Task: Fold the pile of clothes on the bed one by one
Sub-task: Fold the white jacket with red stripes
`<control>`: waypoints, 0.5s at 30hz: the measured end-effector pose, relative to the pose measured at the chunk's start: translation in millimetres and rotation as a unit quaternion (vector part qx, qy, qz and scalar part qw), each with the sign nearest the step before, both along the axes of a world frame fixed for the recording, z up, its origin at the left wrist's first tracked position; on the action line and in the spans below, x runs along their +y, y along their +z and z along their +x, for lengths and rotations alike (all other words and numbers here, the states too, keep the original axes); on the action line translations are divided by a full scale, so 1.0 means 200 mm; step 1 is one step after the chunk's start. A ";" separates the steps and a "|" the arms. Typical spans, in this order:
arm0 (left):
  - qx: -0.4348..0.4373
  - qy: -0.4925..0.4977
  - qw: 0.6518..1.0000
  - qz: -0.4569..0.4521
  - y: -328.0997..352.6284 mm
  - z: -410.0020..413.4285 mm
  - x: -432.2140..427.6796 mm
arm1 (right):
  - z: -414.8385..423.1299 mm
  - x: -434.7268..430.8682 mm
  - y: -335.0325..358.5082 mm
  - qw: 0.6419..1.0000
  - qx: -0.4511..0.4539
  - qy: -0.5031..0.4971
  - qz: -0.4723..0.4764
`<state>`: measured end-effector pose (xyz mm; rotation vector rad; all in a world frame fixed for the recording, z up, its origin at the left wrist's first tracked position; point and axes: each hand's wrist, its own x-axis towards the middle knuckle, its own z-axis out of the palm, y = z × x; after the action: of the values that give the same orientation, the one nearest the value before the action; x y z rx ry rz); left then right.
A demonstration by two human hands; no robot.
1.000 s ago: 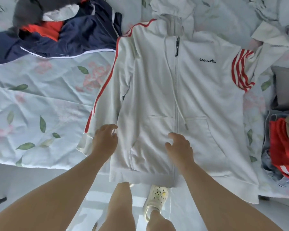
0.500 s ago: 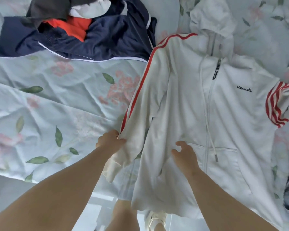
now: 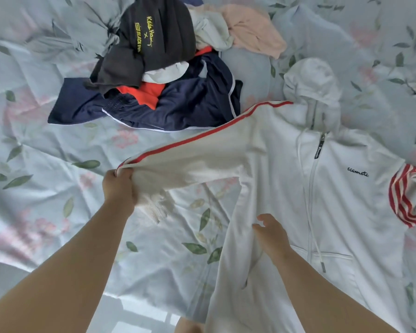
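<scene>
The white zip-front hooded jacket lies on the floral fabric bedsheet, right of centre; the crumpled heap of dark clothes sits behind-left, apparently touching its shoulder.

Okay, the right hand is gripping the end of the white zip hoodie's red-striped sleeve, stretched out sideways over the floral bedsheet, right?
Wrong hand: the head view shows the left hand gripping the end of the white zip hoodie's red-striped sleeve, stretched out sideways over the floral bedsheet. The right hand rests on the hoodie's front.
</scene>
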<state>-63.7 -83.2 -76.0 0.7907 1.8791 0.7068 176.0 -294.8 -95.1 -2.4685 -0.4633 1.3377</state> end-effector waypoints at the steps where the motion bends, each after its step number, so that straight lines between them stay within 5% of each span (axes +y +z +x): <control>1: -0.003 0.021 1.000 0.012 0.04 -0.01 0.05 | 0.01 0.02 0.01 1.000 -0.002 0.004 0.004; 7: 0.016 0.010 0.998 0.059 0.17 -0.05 0.26 | 0.05 0.08 0.01 1.000 -0.009 0.016 0.014; 10: -0.002 -0.037 0.999 0.000 0.20 0.00 0.28 | 0.08 0.06 0.00 1.000 -0.006 0.004 0.010; 15: -0.177 -0.180 0.963 -0.093 0.25 0.25 0.20 | 0.15 0.02 0.00 1.000 0.002 -0.019 0.005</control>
<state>-14.7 -42.2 -25.8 0.7984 1.4059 0.4017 206.1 -290.9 -95.4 -2.4536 -0.4205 1.3207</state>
